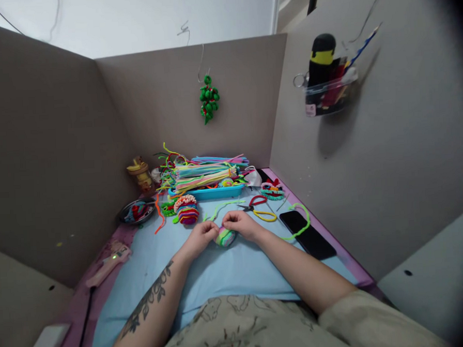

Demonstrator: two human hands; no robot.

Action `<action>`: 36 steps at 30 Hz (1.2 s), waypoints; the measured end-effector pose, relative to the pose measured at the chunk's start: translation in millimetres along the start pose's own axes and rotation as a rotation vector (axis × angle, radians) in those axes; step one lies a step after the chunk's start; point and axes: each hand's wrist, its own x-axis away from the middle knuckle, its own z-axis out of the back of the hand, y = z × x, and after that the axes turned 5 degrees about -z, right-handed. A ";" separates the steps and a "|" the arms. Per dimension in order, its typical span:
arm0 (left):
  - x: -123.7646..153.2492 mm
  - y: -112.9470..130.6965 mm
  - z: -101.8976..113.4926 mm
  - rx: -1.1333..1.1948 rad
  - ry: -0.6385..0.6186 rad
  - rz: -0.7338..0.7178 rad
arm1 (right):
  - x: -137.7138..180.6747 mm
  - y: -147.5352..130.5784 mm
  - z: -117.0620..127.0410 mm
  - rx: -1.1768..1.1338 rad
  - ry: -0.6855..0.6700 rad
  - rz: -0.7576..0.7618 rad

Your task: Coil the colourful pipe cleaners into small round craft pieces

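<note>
A small ball wound from pastel green, pink and yellow pipe cleaners [226, 238] sits between my two hands, low over the blue cloth. My left hand [203, 234] pinches it at its upper left. From the other side, my right hand [241, 224] has its thumb and fingers closed at the ball's top; the exact spot under the fingertips is hidden. Just beyond the hands lie a light green pipe cleaner [218, 209] and scissors [265, 215] with red and yellow handles. A striped pipe-cleaner piece [187, 211] stands beyond my left hand.
A blue tray [217, 193] heaped with pipe cleaners stands at the back. On the right lies a black phone [308, 237] with a green pipe cleaner across it. A pink glue gun [109, 265] and dark bowl [138, 212] are at left. Grey partitions [188, 93] enclose the table.
</note>
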 end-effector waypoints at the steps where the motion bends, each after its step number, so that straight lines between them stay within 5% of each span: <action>1: 0.3 0.3 0.4 -0.003 0.002 0.003 | 0.1 -0.2 0.3 0.000 -0.001 0.000; 8: -1.2 -0.3 11.4 -0.058 0.064 -0.067 | 0.4 -4.2 6.6 0.070 0.042 0.069; 16: -0.9 -9.1 12.8 -0.411 0.112 -0.260 | 13.8 -18.0 0.2 0.898 0.030 0.633; 22: 1.0 -8.1 9.0 -0.579 0.094 -0.390 | 14.0 -11.2 -7.7 1.143 0.030 0.822; 26: -2.2 -11.4 8.8 -0.523 0.203 -0.354 | 13.4 -8.7 -12.0 1.189 0.048 0.878; 30: -6.5 -17.1 9.4 -0.272 0.354 -0.139 | 13.5 -6.8 -14.8 1.206 0.081 0.925; 33: -7.3 -17.6 9.3 -0.025 0.337 0.011 | 14.3 -5.9 -14.1 1.185 0.168 0.937; 36: -5.0 -14.3 8.6 -0.045 0.389 -0.075 | 14.9 -5.2 -13.0 1.129 0.220 0.915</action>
